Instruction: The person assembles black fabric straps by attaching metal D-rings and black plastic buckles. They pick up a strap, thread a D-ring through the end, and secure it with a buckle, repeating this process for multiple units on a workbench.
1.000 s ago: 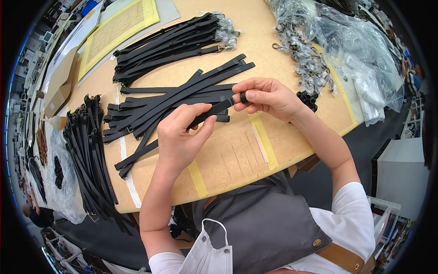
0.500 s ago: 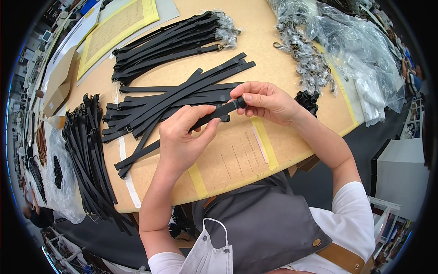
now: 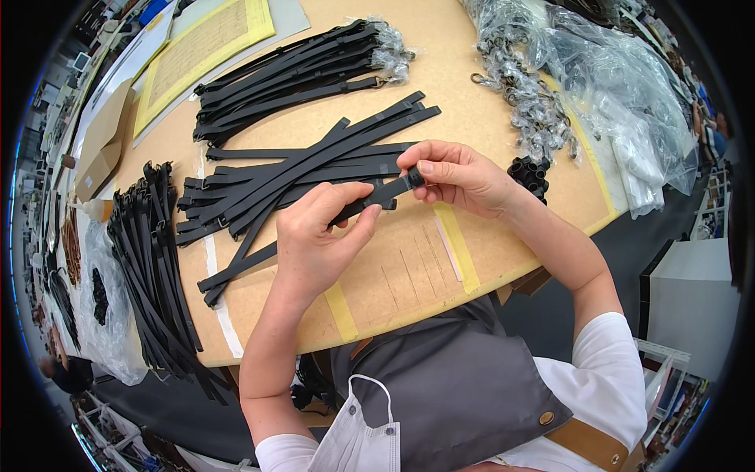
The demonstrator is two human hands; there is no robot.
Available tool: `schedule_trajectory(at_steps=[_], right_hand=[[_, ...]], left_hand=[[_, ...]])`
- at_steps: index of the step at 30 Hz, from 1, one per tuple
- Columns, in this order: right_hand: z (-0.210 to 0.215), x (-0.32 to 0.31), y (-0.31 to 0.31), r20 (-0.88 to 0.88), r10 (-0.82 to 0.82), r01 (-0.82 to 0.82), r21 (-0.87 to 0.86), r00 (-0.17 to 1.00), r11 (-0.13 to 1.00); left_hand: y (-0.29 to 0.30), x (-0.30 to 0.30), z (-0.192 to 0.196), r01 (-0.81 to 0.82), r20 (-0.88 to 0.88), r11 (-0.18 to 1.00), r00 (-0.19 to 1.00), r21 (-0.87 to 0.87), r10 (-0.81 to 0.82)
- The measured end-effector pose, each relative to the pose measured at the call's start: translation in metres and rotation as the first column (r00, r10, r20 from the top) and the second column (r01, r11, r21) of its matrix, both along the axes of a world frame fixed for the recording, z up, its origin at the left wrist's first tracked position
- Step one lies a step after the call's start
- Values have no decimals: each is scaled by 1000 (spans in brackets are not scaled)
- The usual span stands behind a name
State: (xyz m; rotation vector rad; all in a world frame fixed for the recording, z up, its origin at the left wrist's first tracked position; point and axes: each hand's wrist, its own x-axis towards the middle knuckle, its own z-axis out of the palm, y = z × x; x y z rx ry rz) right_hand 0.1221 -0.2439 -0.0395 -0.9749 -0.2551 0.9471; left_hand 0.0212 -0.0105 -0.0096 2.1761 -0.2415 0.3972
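Between thumb and fingers, my left hand [image 3: 314, 232] pinches a black strap [image 3: 385, 191] that slants up to the right above the table. My right hand [image 3: 460, 177] closes its thumb and index finger on a small black loop [image 3: 415, 178] at the strap's end. Whether the loop fully encircles the strap, I cannot tell. Just behind and left of my hands, more black straps [image 3: 291, 173] lie crossed in a loose heap. Several small black loops [image 3: 528, 179] are piled beside my right wrist.
Farther back lies a row of black straps [image 3: 283, 82] with plastic-wrapped ends. Another strap bundle [image 3: 149, 252] hangs over the table's near left edge. Plastic-wrapped metal hooks [image 3: 515, 86] and clear plastic bags [image 3: 621, 102] occupy the far right. A brown cardboard piece [image 3: 106, 141] is at left.
Both hands keep their grip and almost the same place. The strap's end and the loop have turned very slightly between my fingers.
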Motion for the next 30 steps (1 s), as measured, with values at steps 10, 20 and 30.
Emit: schedule_trajectory(at_steps=[10,20,30], right_hand=[[0,-4,5,195,-149,159,-36,969,987],[-6,-10,6,204,-166,175,-25,965,984],[-10,-21,16,493,-19,56,-61,870,997]], left_hand=[[-2,-1,-3,5,22,999,1000,-41,-4],[-2,1,-8,-58,103,990,994,129,44],[-22,2,-17,128,124,990,983,65,-136]])
